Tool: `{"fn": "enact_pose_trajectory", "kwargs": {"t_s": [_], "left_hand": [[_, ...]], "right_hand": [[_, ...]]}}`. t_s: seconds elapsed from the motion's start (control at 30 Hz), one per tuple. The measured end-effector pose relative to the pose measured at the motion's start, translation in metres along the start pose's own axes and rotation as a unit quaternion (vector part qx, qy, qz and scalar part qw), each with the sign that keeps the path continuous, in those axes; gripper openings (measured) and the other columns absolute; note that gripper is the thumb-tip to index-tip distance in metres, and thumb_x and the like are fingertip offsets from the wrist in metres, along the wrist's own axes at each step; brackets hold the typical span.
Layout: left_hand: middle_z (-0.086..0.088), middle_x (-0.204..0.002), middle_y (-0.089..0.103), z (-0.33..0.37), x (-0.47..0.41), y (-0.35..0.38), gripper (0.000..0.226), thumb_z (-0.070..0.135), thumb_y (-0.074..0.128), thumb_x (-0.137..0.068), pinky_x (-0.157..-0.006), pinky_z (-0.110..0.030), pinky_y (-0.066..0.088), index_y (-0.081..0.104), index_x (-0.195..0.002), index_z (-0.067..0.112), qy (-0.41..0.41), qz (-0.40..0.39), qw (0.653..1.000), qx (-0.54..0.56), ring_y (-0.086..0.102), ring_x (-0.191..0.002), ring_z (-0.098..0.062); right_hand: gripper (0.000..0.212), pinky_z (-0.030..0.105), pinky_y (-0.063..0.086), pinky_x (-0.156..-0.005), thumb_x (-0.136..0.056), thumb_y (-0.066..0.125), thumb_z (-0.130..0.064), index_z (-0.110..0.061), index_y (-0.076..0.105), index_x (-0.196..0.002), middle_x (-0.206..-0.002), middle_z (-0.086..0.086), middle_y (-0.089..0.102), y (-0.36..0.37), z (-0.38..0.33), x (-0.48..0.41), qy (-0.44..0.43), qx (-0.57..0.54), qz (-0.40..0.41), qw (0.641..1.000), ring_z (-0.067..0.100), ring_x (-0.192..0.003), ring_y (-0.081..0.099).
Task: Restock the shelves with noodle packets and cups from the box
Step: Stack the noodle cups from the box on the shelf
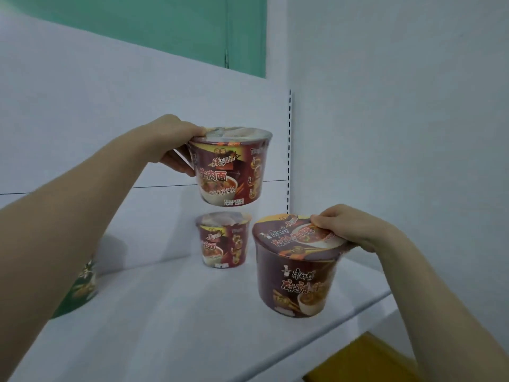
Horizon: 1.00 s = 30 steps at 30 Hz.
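My left hand [179,148] grips the rim of a red noodle cup [230,172], held in the air above the white shelf [165,312]. Directly below it a second red cup [224,242] stands upright at the back of the shelf. My right hand [344,230] holds a dark purple noodle cup [297,274] by its lid edge, tilted slightly, low over the right part of the shelf; whether its base touches the shelf I cannot tell. A green cup [82,285] stands at the left, mostly hidden behind my left forearm.
The white back panel and a slotted upright [289,150] close the shelf at the rear right. A white wall rises on the right. A yellow object [366,359] shows below the shelf's front right corner. A green panel sits above the shelving.
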<state>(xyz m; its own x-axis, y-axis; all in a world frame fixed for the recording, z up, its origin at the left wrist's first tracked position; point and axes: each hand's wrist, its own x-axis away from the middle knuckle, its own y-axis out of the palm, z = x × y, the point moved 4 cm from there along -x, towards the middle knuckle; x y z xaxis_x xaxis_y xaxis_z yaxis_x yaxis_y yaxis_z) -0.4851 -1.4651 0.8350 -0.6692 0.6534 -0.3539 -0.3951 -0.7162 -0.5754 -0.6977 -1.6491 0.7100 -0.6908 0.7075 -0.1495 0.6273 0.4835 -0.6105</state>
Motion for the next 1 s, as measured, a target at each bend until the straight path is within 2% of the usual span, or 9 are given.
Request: {"fn": "enact_pose_trajectory", "kwargs": {"t_s": [0.13, 0.27, 0.4, 0.5, 0.63, 0.73, 0.8, 0.9, 1.0], "left_hand": [[-0.019, -0.073, 0.066, -0.014, -0.027, 0.014, 0.033, 0.027, 0.047, -0.093, -0.044, -0.026, 0.053, 0.059, -0.078, 0.001, -0.005, -0.012, 1.000, -0.004, 0.063, -0.040, -0.022], [-0.019, -0.073, 0.065, -0.024, -0.052, 0.032, 0.033, 0.027, 0.047, -0.093, -0.041, -0.025, 0.052, 0.059, -0.078, 0.001, -0.016, -0.022, 1.000, -0.008, 0.062, -0.039, -0.022], [-0.018, -0.070, 0.066, -0.029, -0.076, 0.047, 0.034, 0.028, 0.047, -0.093, -0.044, -0.027, 0.053, 0.059, -0.077, 0.001, -0.027, -0.022, 0.999, -0.018, 0.063, -0.040, -0.023], [-0.018, -0.068, 0.067, -0.031, -0.095, 0.060, 0.036, 0.029, 0.047, -0.093, -0.042, -0.024, 0.053, 0.060, -0.078, 0.000, -0.038, -0.023, 0.999, -0.023, 0.063, -0.040, -0.023], [-0.016, -0.062, 0.067, -0.033, -0.112, 0.076, 0.036, 0.029, 0.047, -0.093, -0.040, -0.022, 0.052, 0.060, -0.077, 0.000, -0.050, -0.027, 0.998, -0.033, 0.063, -0.041, -0.024], [-0.018, -0.068, 0.067, -0.037, -0.122, 0.086, 0.035, 0.030, 0.048, -0.093, -0.039, -0.022, 0.051, 0.060, -0.079, 0.000, -0.060, -0.034, 0.997, -0.043, 0.064, -0.043, -0.025], [-0.019, -0.073, 0.067, -0.039, -0.127, 0.092, 0.036, 0.030, 0.047, -0.093, -0.040, -0.022, 0.052, 0.060, -0.080, 0.000, -0.065, -0.036, 0.996, -0.051, 0.064, -0.042, -0.024], [-0.019, -0.074, 0.065, -0.043, -0.133, 0.099, 0.035, 0.028, 0.047, -0.093, -0.040, -0.022, 0.052, 0.059, -0.077, 0.000, -0.069, -0.038, 0.995, -0.055, 0.063, -0.040, -0.023], [-0.020, -0.074, 0.066, -0.046, -0.138, 0.106, 0.034, 0.027, 0.047, -0.093, -0.040, -0.022, 0.052, 0.058, -0.078, 0.000, -0.074, -0.039, 0.995, -0.058, 0.063, -0.041, -0.023]], "right_hand": [[0.030, 0.021, 0.048, -0.039, -0.095, 0.048, -0.028, -0.006, 0.061, -0.081, -0.071, 0.007, 0.058, 0.005, 0.015, -0.039, 0.040, 0.019, 0.016, 0.999, 0.017, -0.053, 0.055], [0.032, 0.027, 0.054, -0.049, -0.096, 0.046, -0.028, -0.001, 0.062, -0.093, -0.080, 0.013, 0.062, 0.004, 0.030, -0.073, 0.068, 0.027, 0.014, 0.997, 0.023, -0.061, 0.059], [0.033, 0.025, 0.053, -0.042, -0.096, 0.046, -0.026, 0.003, 0.061, -0.098, -0.082, 0.017, 0.061, 0.006, 0.041, -0.113, 0.083, 0.039, 0.007, 0.996, 0.027, -0.060, 0.059], [0.029, 0.023, 0.050, -0.037, -0.096, 0.046, -0.024, 0.003, 0.058, -0.093, -0.073, 0.016, 0.059, 0.011, 0.048, -0.143, 0.093, 0.042, -0.004, 0.995, 0.026, -0.053, 0.057], [0.025, 0.024, 0.047, -0.038, -0.094, 0.047, -0.021, 0.001, 0.054, -0.085, -0.068, 0.015, 0.057, 0.019, 0.051, -0.181, 0.096, 0.041, 0.004, 0.995, 0.026, -0.047, 0.055], [0.028, 0.019, 0.040, -0.031, -0.094, 0.047, -0.015, -0.004, 0.047, -0.068, -0.062, 0.013, 0.051, 0.026, 0.049, -0.204, 0.089, 0.019, 0.013, 0.996, 0.016, -0.029, 0.051], [0.031, 0.014, 0.033, -0.024, -0.095, 0.044, -0.010, -0.004, 0.042, -0.065, -0.061, 0.012, 0.046, 0.031, 0.048, -0.214, 0.086, -0.014, 0.007, 0.996, 0.010, -0.020, 0.044], [0.029, 0.019, 0.036, -0.023, -0.096, 0.044, -0.011, -0.005, 0.042, -0.067, -0.066, 0.013, 0.047, 0.038, 0.046, -0.228, 0.086, -0.011, 0.001, 0.996, 0.024, -0.040, 0.053], [0.029, 0.022, 0.040, -0.025, -0.096, 0.046, -0.016, -0.004, 0.043, -0.070, -0.068, 0.014, 0.049, 0.041, 0.049, -0.241, 0.087, 0.001, -0.003, 0.996, 0.028, -0.050, 0.051]]}}
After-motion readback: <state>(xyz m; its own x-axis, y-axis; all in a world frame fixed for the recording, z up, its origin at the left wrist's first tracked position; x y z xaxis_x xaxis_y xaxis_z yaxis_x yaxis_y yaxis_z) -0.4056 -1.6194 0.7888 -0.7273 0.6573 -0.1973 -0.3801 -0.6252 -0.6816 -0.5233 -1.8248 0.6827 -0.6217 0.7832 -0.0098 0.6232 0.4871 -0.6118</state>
